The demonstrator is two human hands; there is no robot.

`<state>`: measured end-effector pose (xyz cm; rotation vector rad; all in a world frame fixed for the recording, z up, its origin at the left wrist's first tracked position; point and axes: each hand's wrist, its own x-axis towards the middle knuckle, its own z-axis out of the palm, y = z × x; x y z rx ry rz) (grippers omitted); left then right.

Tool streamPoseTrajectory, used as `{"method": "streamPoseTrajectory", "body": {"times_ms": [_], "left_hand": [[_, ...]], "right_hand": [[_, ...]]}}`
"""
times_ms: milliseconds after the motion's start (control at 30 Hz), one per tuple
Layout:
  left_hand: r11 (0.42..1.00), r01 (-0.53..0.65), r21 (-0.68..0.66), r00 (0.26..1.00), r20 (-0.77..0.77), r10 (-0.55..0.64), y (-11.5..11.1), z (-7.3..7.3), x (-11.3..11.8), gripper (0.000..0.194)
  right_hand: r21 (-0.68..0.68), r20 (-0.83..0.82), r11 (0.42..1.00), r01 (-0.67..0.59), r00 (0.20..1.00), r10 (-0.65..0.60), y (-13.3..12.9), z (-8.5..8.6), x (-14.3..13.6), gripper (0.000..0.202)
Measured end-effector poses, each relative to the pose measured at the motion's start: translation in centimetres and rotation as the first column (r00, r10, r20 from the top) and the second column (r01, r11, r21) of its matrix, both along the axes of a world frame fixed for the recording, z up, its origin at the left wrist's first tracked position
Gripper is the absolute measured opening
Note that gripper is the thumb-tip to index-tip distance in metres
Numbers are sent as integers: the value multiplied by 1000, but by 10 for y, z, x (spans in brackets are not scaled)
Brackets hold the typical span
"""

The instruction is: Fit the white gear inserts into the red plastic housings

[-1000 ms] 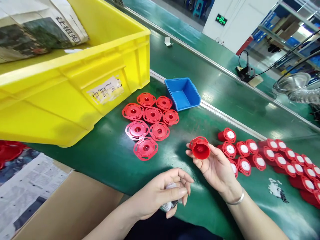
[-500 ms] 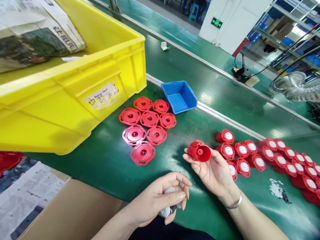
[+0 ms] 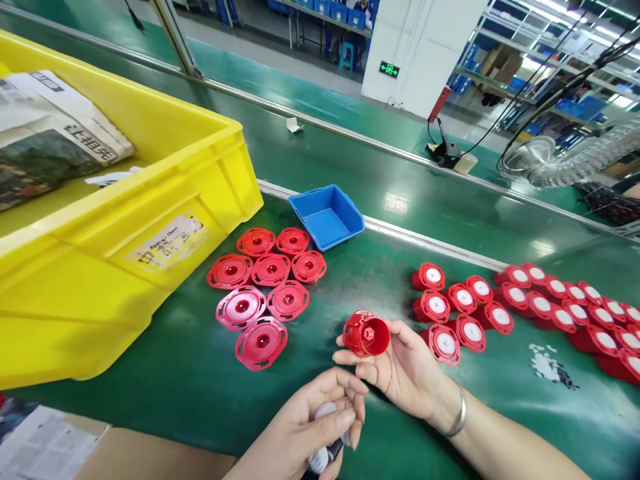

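My right hand (image 3: 407,373) holds a red plastic housing (image 3: 356,333) on its fingers, the round open end tilted towards me and a small hub showing inside. Close by at the lower left, my left hand (image 3: 320,413) curls round white ribbed gears (image 3: 318,460) and something black, partly hidden by the fingers. Several red flanged parts (image 3: 271,269) lie in a group to the left. On the right stand several red housings with white gears (image 3: 437,305) in their ends.
A yellow crate (image 3: 190,193) with newspaper fills the left. Behind the red parts sits a blue bin (image 3: 330,220). Small white and black pieces (image 3: 547,367) lie at the right. A metal rail (image 3: 430,239) crosses behind.
The camera view has shifted, so the bench items appear lower and further left. Both hands keep their hold, and they now look a little closer together.
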<state>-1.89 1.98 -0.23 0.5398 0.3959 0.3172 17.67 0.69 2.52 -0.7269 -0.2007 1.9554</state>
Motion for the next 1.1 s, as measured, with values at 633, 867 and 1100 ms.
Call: {"method": "streamPoseTrajectory", "body": {"times_ms": [633,867,1100], "left_hand": [[1000,-8,23,1000,-1,8,1,3,3,21],[1000,-14,16,1000,-6,14,0,1,2,22],[1000,-10,19,1000,5,10,-1,1,1,19]], "right_hand": [[27,-8,999,27,1000,-27,-1,-1,5,40],[21,19,1000,20,1000,-20,-1,-1,3,40],[10,-26,999,32,999,-32,0,-3,1,38]]}}
